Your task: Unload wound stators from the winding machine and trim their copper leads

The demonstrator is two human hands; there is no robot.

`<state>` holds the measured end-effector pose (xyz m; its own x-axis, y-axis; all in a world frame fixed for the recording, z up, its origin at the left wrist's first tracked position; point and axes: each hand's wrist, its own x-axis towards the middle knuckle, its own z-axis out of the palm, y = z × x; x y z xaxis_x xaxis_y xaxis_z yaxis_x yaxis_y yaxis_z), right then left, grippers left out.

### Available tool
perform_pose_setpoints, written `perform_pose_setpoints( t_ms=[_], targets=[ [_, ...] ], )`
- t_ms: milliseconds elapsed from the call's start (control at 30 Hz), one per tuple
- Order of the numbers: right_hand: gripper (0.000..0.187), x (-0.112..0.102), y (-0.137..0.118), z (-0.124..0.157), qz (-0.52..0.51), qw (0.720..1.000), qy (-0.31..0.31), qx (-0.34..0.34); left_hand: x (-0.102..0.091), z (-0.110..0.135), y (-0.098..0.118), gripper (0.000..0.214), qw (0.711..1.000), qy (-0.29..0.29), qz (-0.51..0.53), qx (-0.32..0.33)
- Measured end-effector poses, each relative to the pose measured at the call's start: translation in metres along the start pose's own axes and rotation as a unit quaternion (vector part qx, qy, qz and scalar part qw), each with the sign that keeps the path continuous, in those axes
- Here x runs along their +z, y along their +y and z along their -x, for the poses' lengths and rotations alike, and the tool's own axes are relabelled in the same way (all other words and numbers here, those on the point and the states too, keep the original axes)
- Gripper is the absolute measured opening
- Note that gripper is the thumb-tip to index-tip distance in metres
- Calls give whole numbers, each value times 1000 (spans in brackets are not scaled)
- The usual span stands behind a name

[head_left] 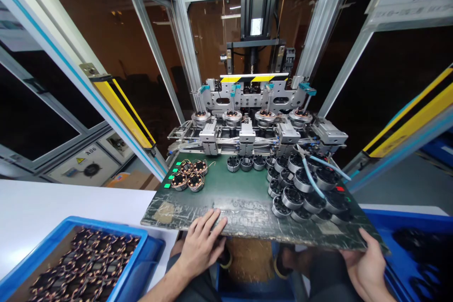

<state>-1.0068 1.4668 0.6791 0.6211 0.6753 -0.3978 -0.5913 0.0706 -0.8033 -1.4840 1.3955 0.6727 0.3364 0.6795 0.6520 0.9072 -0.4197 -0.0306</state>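
Note:
My left hand (203, 240) rests with its fingers stretched out over the front edge of a worn green work board (233, 203). My right hand (368, 264) grips the board's front right corner, thumb at the edge and the other fingers underneath, mostly hidden. On the board's left lie several copper-wound motor stators (187, 175), loose wire ends sticking out. To the right, bare stator cores (282, 206) with black inserts are piled in layers, and a short row (247, 163) of them runs along the back. Blue-handled pliers (311, 177) lie on the pile.
Behind the board stands a winding machine (247, 134) with several spindles, each carrying a stator (231, 115). Yellow bars (123, 113) flank its frame. A blue bin (141, 240) of wound stators sits on the white table at left; another blue bin (389, 219) with dark parts is at right.

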Motion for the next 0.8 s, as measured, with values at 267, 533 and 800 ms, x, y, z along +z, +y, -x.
perform_pose_setpoints(
  t_ms=[267, 533, 800],
  targets=[
    [28, 0, 0, 2, -5, 1000, -2, 4, -2, -2, 0, 55, 1000, 5, 18, -2],
    [30, -3, 5, -2, 7, 1000, -12, -21, -1, 0, 0, 61, 1000, 0, 10, -3],
    [42, 3, 4, 5, 13, 999, -9, -32, -3, -5, 2, 52, 1000, 8, 16, -3]
  ],
)
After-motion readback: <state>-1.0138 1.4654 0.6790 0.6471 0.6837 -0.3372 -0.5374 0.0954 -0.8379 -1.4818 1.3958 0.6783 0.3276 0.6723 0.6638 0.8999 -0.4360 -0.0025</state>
